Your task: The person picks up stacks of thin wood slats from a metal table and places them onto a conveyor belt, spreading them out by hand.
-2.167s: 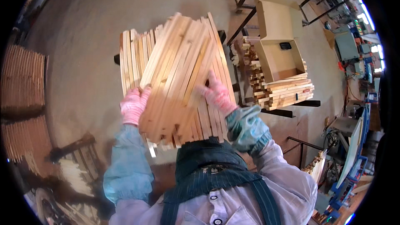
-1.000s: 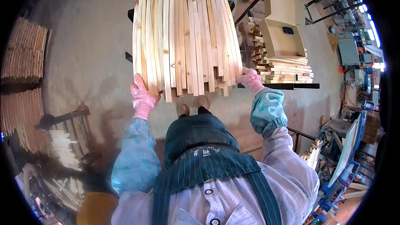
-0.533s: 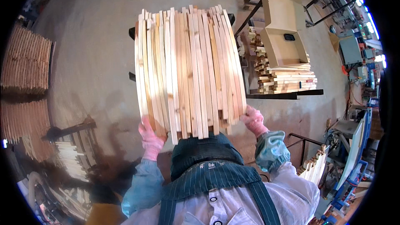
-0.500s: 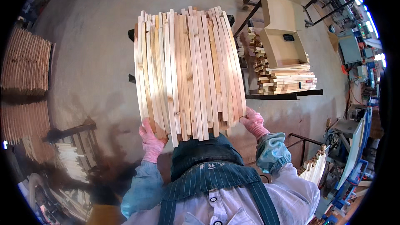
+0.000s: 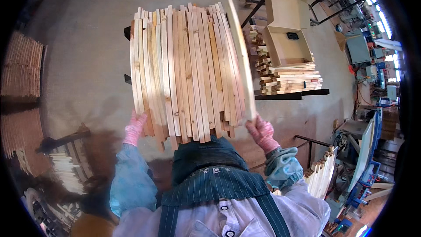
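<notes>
cardboard box (image 5: 287,52) holds black object (image 5: 292,36); right fingers (image 5: 262,128) clasp strip (image 5: 243,57); left fingers (image 5: 133,123), closure unclear.

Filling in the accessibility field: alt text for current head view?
A gloved right hand holds one wooden strip by its near end, beside a broad stack of strips; the left hand is at the stack's near left corner. To the right, an open cardboard box sits on stacked wood.

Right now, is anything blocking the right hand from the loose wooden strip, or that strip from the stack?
Nothing visible is: the right hand holds the near end of the wooden strip, and no other object shows between the strip and the stack on its left.
</notes>
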